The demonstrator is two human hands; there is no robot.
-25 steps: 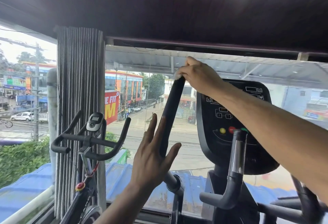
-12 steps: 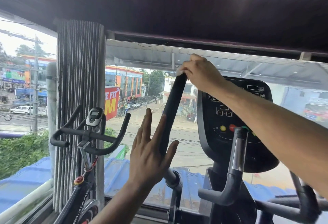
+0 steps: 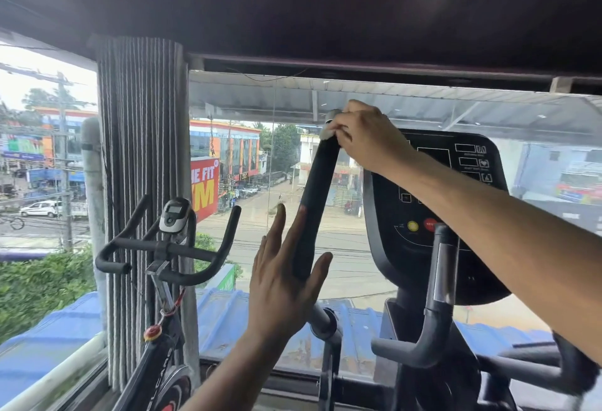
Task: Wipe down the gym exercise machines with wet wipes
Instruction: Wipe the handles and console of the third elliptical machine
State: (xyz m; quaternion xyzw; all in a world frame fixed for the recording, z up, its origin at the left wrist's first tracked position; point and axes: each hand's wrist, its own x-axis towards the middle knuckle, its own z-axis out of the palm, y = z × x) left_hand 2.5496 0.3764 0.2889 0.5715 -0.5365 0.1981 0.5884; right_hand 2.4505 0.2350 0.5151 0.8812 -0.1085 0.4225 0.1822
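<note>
A black padded handle bar (image 3: 315, 202) of an elliptical machine rises slantwise in the middle of the view. My right hand (image 3: 365, 136) grips its top end with a white wet wipe (image 3: 326, 133) pinched against the bar; only a bit of the wipe shows under the fingers. Lower down, my left hand (image 3: 283, 277) rests against the bar with straight, spread fingers, thumb on the right side. The machine's black console (image 3: 436, 215) with yellow and red buttons sits just right of the bar.
A second, grey handle (image 3: 436, 306) of the elliptical curves up at lower right. An exercise bike (image 3: 166, 247) with black handlebars stands at the left beside a ribbed pillar (image 3: 143, 182). A large window (image 3: 260, 215) lies straight ahead; the dark ceiling hangs low.
My right hand stays at the top of the bar with the wipe. My left hand keeps resting flat on the lower bar. The view has shifted slightly.
</note>
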